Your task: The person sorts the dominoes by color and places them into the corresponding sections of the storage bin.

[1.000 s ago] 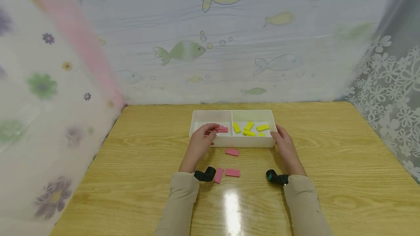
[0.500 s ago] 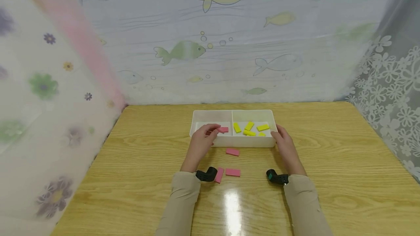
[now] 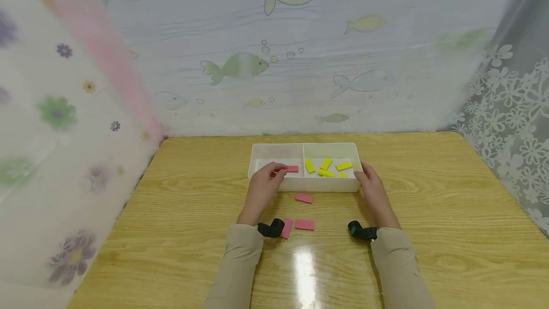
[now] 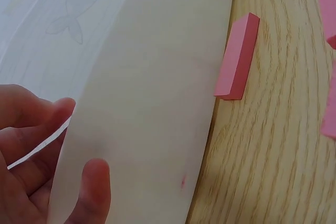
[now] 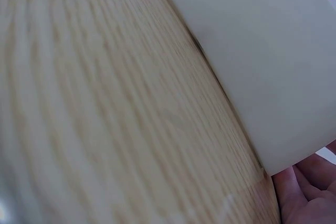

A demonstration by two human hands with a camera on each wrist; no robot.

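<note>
The white tray (image 3: pixel 317 185) sits at the worktop's (image 3: pixel 429 213) centre. In its left compartment lies a pink block (image 3: pixel 292 169), touched by the left hand's (image 3: pixel 263 187) curled fingertips, though an actual pinch cannot be made out. At the tray's 3 o'clock corner rests the right hand (image 3: pixel 372 190), fingers relaxed against the wall. Yellow blocks (image 3: pixel 326 167) fill the right compartment. At the tray's 6 o'clock, three pink blocks (image 3: pixel 303 198) lie on the worktop.

White two-part tray (image 3: pixel 317 186): yellow blocks (image 3: pixel 326 167) right, pink block (image 3: pixel 292 169) left. Three pink blocks (image 3: pixel 304 198) on light wood-grain table (image 3: pixel 429 213). Beige sleeves (image 3: pixel 396 266). Pastel fish-print backdrop (image 3: pixel 283 51).
</note>
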